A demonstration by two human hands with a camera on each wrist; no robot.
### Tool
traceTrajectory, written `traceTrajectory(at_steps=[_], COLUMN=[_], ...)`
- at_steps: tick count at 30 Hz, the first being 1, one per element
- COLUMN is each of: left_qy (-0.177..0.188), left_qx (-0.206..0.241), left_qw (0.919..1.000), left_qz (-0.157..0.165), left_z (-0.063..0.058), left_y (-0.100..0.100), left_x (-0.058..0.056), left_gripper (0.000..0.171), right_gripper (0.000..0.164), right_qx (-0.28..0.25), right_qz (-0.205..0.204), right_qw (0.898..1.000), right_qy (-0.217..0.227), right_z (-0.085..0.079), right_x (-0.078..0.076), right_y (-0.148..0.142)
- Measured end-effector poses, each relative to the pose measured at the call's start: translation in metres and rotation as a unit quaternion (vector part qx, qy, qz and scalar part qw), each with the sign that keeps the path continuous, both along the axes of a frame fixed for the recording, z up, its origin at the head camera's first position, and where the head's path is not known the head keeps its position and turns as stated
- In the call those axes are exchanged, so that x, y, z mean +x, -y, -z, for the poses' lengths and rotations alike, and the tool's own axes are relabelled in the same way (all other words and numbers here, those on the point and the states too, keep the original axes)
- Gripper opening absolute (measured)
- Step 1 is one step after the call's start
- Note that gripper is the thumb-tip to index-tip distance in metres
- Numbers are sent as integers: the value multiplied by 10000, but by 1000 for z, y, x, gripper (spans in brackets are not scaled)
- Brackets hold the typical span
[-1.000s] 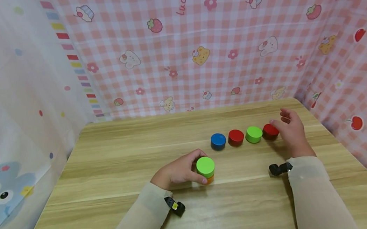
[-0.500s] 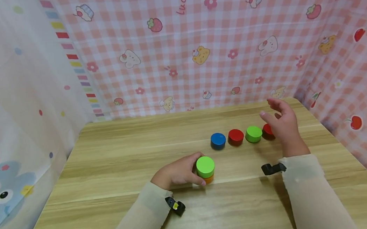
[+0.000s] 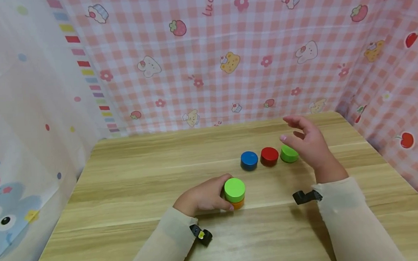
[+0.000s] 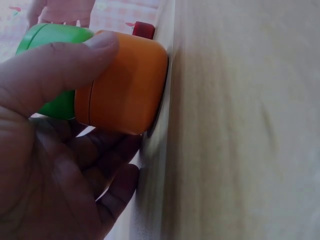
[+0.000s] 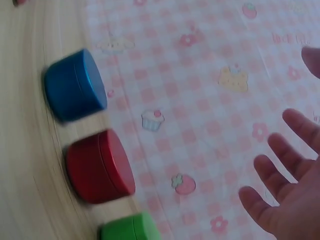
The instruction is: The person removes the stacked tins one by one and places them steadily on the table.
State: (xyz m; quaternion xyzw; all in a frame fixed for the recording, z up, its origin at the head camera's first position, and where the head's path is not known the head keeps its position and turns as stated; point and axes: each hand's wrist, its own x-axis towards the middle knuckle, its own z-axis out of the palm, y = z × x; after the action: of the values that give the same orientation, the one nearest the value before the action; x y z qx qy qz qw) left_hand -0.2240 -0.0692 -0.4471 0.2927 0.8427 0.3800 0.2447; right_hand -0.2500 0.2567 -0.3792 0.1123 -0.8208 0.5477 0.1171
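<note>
In the head view my left hand (image 3: 204, 195) grips a stack of two small round tins low over the table. The upper tin is light green (image 3: 235, 189); the lower one is orange (image 3: 238, 205). Seen from the left wrist, the thumb lies across both, and the orange tin (image 4: 127, 85) meets or nearly meets the wood. My right hand (image 3: 312, 146) hovers above the right end of a row of tins, fingers spread and holding nothing. A blue tin (image 3: 249, 161), a red tin (image 3: 269, 157) and a light green tin (image 3: 288, 154) show there.
The wooden table (image 3: 143, 166) has a pink checked cloth (image 3: 198, 67) hanging behind it. A white printed curtain (image 3: 21, 118) borders its left side, and more checked cloth (image 3: 389, 87) its right. Black wrist cameras sit on both sleeves.
My right hand has moved left along the row, from the dark red end tin to above the green one; it now hides that dark red tin. My left hand holds its stack still.
</note>
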Motion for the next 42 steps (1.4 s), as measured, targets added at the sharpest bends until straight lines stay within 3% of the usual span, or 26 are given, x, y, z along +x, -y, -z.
traceTrajectory(at_steps=[8,18,24,31,42], left_qy=[-48,28,41,-19,-174], left_qx=[-17,-28,-24,-16,-56], left_qw=[10000,10000,10000,10000,9998], left_qz=[-9,-45,-34,0,102], left_z=[-2,-4,-2,-1,-2], left_y=[-1,-1,-1,0,0], left_x=[1,1,0,-1,0], left_gripper=[64,63,61,61,62], right_gripper=[52,53,53,56,57], right_qx=[524,1012,1155,1033,1379], right_qz=[-1005,-2008,-2216,-2670,-2843], right_qw=[9935,9744,9683,9578,9465], right_qy=[-70,-4,-37,248,652], right_z=[0,7,9,13,22], right_x=[8,13,16,19,25], right_y=[22,48,56,67,80])
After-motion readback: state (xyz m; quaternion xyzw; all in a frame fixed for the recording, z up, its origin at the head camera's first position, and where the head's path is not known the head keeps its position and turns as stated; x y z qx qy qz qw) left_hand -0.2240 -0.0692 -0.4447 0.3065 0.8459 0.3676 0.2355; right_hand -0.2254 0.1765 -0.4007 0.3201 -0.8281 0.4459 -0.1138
